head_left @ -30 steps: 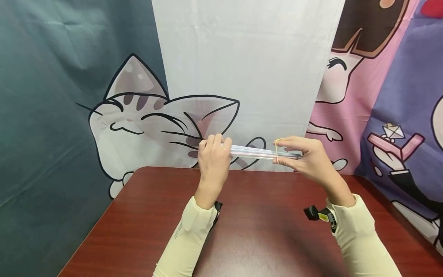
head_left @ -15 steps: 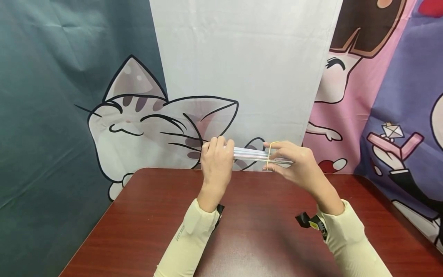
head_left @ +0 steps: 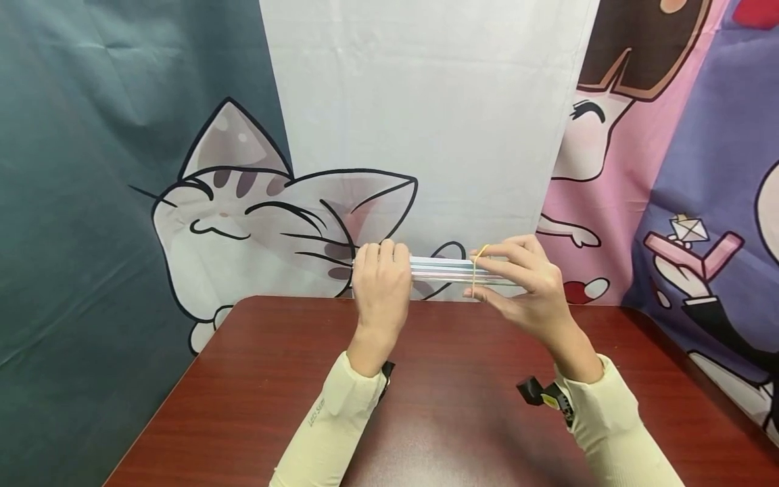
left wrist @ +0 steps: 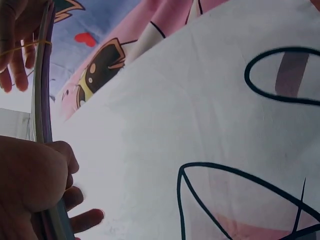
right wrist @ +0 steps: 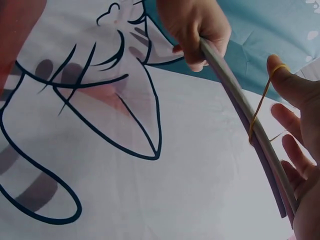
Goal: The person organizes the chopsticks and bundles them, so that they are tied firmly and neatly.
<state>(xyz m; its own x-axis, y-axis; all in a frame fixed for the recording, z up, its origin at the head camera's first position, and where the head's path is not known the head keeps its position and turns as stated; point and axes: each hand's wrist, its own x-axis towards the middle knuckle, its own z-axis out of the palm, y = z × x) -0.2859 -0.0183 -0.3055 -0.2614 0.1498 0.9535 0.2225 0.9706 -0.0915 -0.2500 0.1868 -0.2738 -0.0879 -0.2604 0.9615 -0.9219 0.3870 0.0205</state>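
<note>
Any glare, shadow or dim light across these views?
Head: bright, with pale glare and a soft shadow on the glossy red-brown table; left wrist: darker, left hand shaded; right wrist: also dim, but the thin yellow rubber band reads clearly.

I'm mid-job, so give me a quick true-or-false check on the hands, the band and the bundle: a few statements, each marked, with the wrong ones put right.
1. The left hand grips the bundle of long, thin pieces. True.
2. The bundle lies flat on the table. False: it is held up off the table.
3. The yellow band crosses the bundle beside the right hand. True.
4. The band hangs slack. False: the right hand's spread thumb and finger stretch it.
5. Both forearms are in pale sleeves. True.
6. The right hand is clenched in a fist. False: its fingers are extended.
</note>
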